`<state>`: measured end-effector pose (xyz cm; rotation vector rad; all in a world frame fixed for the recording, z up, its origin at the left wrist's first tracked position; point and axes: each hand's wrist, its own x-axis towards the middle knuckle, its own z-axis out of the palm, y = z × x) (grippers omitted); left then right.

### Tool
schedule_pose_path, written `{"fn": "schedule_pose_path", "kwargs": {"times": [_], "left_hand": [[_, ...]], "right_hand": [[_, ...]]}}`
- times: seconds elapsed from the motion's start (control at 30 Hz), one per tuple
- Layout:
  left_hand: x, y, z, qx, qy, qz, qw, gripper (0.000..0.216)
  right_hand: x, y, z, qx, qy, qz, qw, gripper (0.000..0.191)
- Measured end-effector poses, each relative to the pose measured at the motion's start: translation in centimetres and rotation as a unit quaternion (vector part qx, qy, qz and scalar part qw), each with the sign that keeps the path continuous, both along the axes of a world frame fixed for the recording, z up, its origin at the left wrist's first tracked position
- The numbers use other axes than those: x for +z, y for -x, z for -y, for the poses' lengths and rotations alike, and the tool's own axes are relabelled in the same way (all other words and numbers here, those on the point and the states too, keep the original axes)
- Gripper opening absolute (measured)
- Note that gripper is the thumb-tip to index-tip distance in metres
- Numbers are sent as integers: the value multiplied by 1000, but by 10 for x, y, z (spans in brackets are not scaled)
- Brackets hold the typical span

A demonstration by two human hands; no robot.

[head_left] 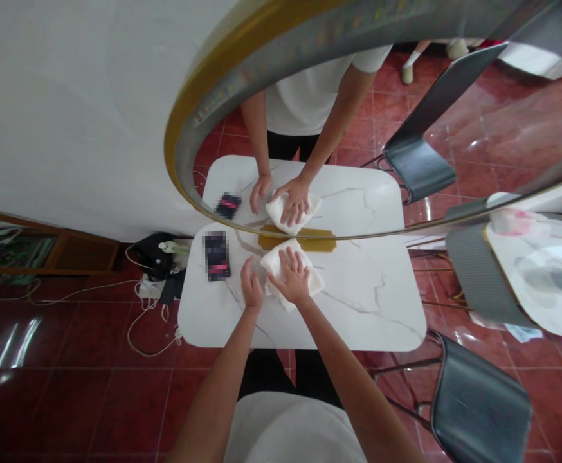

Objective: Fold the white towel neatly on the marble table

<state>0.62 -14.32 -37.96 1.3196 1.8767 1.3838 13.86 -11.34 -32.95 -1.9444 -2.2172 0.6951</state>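
Note:
A white cloth (312,280) lies bunched on the white marble table (368,302), close to the base of a round gold-framed mirror (184,116). My right hand (290,275) lies flat on the cloth with its fingers spread. My left hand (251,284) rests on the tabletop just left of the cloth, fingers stretched out, touching its edge. The mirror shows the same hands and cloth reflected.
A dark phone-like object (216,255) lies on the table to the left of my hands. A dark chair (478,405) stands at the right front. Cables and a power strip (153,283) lie on the red tiled floor at left. Another table (546,270) is at right.

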Motion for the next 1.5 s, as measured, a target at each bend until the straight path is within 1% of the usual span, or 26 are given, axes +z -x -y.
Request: {"fn": "schedule_pose_path", "kwargs": {"times": [0.1,0.13,0.2,0.27,0.37,0.5,0.57,0.67,0.8,0.97,1.27,1.5], "left_hand": [[24,2,11,39,-11,-89,995,44],[31,1,13,41,-8,-122,992,45],[44,-3,13,19,12,-183,983,46],[52,-9,8,-26,39,-234,971,48],[56,-20,-3,-67,76,-303,948,52],[52,-34,-16,-99,99,-361,922,55],[48,-39,-19,-111,107,-361,920,57],[38,-43,-21,-104,114,-336,929,58],[25,-38,-20,-102,104,-312,939,56],[17,-31,-20,-115,98,-325,934,58],[17,-30,-22,-121,119,-342,924,58],[19,0,-40,-168,98,-384,903,58]], "right_hand": [[0,12,3,-7,0,-87,996,60],[0,15,4,-11,-6,-117,993,56],[-1,14,7,-26,-31,-155,987,51],[-2,7,10,-50,-62,-154,985,49],[-7,-17,13,-91,-103,-84,987,50],[-16,-57,13,-110,-130,53,984,54],[-20,-73,10,-107,-133,102,980,56],[-27,-84,4,-97,-129,139,977,59],[-40,-83,1,-75,-114,152,979,64],[-48,-80,2,-69,-104,147,981,65],[-54,-82,0,-76,-81,139,984,65],[-54,-82,-1,-73,-82,141,984,66]]}}
